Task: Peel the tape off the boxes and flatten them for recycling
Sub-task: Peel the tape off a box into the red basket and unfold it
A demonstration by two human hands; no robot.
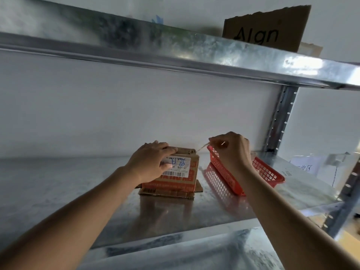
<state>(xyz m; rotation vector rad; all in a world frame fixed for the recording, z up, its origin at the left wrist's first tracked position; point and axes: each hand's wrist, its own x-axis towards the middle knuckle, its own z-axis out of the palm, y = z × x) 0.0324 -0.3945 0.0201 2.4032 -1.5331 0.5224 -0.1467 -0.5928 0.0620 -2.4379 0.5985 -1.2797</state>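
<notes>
The left hand (153,162) covers the upper left of the box (175,178) and part of its label (178,166), whose print is too small to read. The right hand (231,151) hides the middle of the basket (268,174) right of the box. The tape (202,148) between box and right hand is a thin blurred strand. Cardboard (266,30) above the box shows "Algn", its lower part behind the shelf edge (175,49). The paper sign (305,168) right of the box is blurred.
</notes>
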